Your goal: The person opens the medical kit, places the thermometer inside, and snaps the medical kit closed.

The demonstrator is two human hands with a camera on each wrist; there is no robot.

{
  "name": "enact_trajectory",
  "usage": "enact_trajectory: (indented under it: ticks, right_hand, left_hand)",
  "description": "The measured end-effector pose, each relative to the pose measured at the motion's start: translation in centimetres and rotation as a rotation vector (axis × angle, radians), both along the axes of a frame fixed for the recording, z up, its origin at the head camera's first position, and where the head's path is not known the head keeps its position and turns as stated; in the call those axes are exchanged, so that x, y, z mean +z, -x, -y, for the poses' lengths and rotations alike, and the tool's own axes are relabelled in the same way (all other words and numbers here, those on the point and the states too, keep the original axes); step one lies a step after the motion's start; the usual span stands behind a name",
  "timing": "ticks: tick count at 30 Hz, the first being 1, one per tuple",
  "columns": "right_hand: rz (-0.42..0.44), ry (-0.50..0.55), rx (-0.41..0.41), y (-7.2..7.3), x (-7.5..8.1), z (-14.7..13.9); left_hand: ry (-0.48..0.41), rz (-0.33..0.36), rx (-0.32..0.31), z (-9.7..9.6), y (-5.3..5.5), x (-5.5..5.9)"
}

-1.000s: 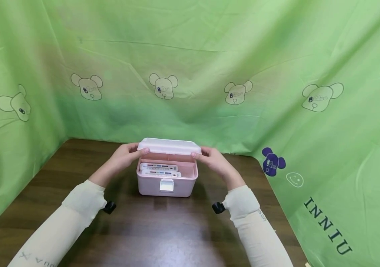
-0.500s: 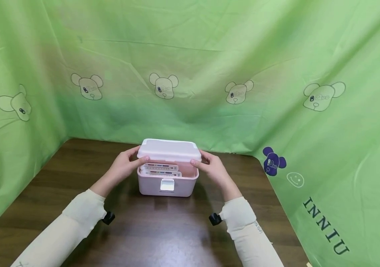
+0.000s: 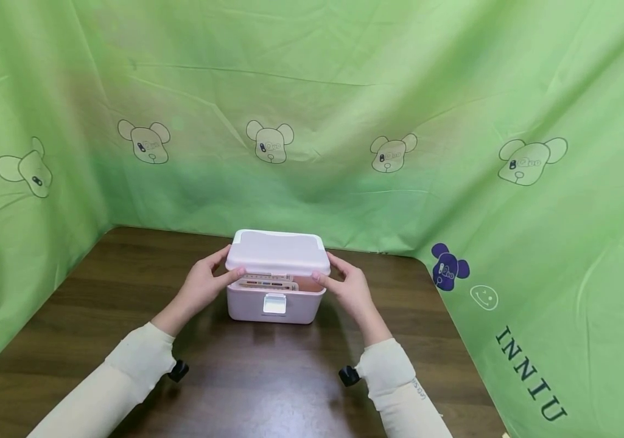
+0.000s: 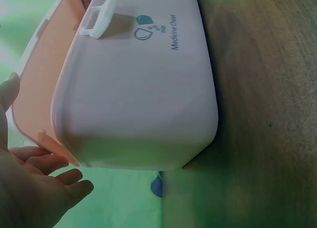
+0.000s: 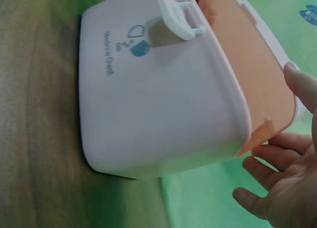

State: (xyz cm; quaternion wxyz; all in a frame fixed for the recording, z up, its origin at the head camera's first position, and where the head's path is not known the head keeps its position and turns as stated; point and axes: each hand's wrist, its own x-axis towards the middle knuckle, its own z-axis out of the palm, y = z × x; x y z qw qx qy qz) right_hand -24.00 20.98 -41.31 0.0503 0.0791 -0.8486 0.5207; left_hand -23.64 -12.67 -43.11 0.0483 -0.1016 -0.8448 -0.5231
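Observation:
A pale pink medicine chest (image 3: 250,306) stands on the table with its hinged lid (image 3: 281,250) tilted partway down over it. My left hand (image 3: 199,285) holds the lid's left end, thumb at the front edge and fingers at the side. At the opposite end my right hand (image 3: 352,291) holds it the same way. A white latch (image 3: 274,303) sticks out from the chest's front. Through the gap under the lid show slim white packs (image 3: 269,285) with coloured marks; their kind is unclear. The wrist views show the printed front (image 4: 133,89) and the lid's peach underside (image 5: 257,69).
The brown wooden table (image 3: 268,389) runs to a green curtain (image 3: 312,201) close behind the chest. More curtain borders both sides. A black wrist camera (image 3: 178,370) sits on the left sleeve, another black camera (image 3: 349,376) on the right.
Both hands have swung the lid forward and down, so less of the inside and its packs shows. The chest's body has stayed in place.

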Motion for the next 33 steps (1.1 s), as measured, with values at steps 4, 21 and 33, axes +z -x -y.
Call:
enact_trajectory:
  ticks: [4, 21, 33]
  right_hand:
    - [-0.026, 0.03, -0.016, -0.4, -0.5, 0.2]
    - [-0.062, 0.039, -0.04, -1.4, -2.3, 0.5]
    - [-0.051, 0.02, -0.071, -1.6, -2.8, 0.7]
  left_hand:
    - [0.026, -0.01, 0.017, 0.0, -0.2, -0.3]
    - [0.095, -0.132, 0.031, -0.2, -1.2, -1.9]
    - [0.102, -0.147, 0.034, -0.3, -1.3, -2.5]
